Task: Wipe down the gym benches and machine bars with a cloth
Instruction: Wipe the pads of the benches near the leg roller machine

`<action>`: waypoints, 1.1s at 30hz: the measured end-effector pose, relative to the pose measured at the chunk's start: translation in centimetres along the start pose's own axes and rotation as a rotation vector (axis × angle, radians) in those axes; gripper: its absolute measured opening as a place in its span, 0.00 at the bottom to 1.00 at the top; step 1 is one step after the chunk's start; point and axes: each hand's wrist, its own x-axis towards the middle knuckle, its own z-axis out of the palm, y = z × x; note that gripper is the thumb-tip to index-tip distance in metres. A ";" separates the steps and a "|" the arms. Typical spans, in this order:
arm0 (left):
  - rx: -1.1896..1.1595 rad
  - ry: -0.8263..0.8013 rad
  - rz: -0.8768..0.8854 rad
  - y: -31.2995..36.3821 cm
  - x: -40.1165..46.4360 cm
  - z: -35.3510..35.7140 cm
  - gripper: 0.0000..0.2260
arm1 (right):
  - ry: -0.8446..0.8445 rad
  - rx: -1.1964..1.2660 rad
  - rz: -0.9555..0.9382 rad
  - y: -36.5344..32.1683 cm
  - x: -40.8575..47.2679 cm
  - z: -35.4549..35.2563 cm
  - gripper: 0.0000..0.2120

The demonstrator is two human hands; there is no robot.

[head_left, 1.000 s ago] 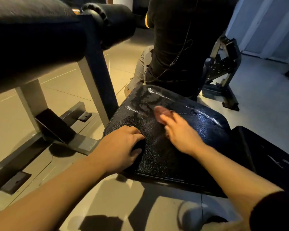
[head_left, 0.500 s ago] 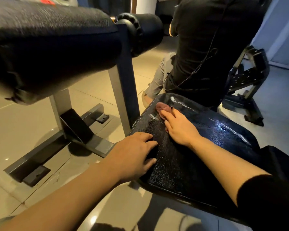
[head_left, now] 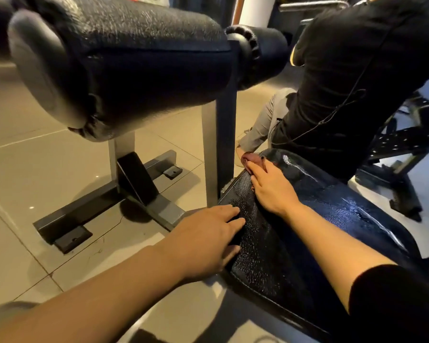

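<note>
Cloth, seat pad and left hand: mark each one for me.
cloth [head_left: 248, 158]: head view, on the bunched reddish fold past the fingertips.
seat pad [head_left: 332, 206]: head view, on its bare wet top.
left hand [head_left: 203, 241]: head view, on its back.

A gym floor with large beige tiles [head_left: 35, 154]. A black padded bench seat [head_left: 307, 231] with a shiny, textured cover fills the foreground. Above it sits a thick black roller pad [head_left: 124, 70] on grey steel uprights [head_left: 221, 134]. Another black machine frame [head_left: 401, 154] stands behind.
</note>
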 end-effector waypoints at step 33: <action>-0.020 0.071 0.010 -0.2 -0.7 1.0 0.21 | -0.013 -0.044 -0.020 -2.2 -5.2 0.2 0.23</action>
